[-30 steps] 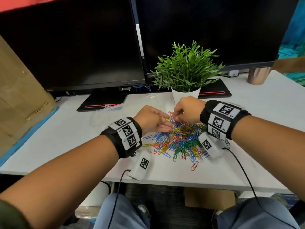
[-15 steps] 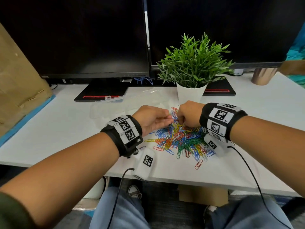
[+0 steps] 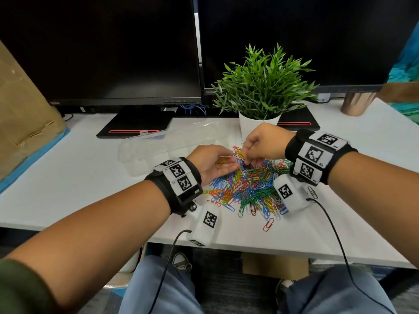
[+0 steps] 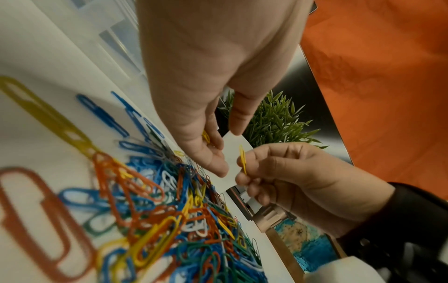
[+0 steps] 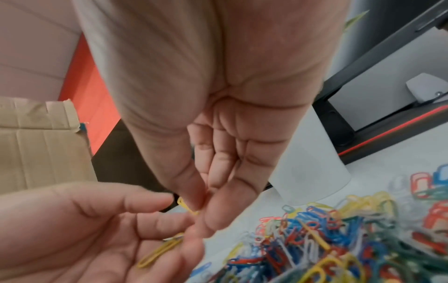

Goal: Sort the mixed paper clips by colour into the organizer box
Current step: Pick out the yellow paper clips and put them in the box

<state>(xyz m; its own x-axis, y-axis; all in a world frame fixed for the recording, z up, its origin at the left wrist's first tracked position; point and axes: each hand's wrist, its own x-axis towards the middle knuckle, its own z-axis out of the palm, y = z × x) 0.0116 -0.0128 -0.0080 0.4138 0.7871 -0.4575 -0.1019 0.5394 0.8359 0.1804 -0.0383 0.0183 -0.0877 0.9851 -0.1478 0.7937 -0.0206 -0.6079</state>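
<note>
I'm seeing the desk (image 3: 68,177) first: white, runs the full width of the head view. Two dark monitors (image 3: 102,53) stand at the back, cardboard (image 3: 20,105) leans at the far left, a copper cup (image 3: 356,103) sits back right. The plant (image 3: 263,87) in its white pot is centre-back, just behind the hands.

The box (image 3: 158,146) is clear plastic, lying on the desk left of the pot and behind the left hand. Its lid looks open towards the back; I cannot tell what is in the compartments.

The pile (image 3: 249,186) of mixed clips is spread on the desk in front of the pot: blue, green, red, orange, yellow, white. One red clip (image 3: 268,224) lies apart at the near edge.

My left hand (image 3: 213,164) is above the left edge of the pile, palm up, fingers relaxed and only slightly curved. Loose yellow clips (image 5: 157,250) lie in the palm; nothing is pinched.

My right hand (image 3: 260,143) is above the far side of the pile, just beside the left fingertips. Thumb and forefinger pinch a single yellow clip (image 4: 243,160), other fingers curled in. The right wrist view shows that clip right over the left fingers, apparently not yet let go.
</note>
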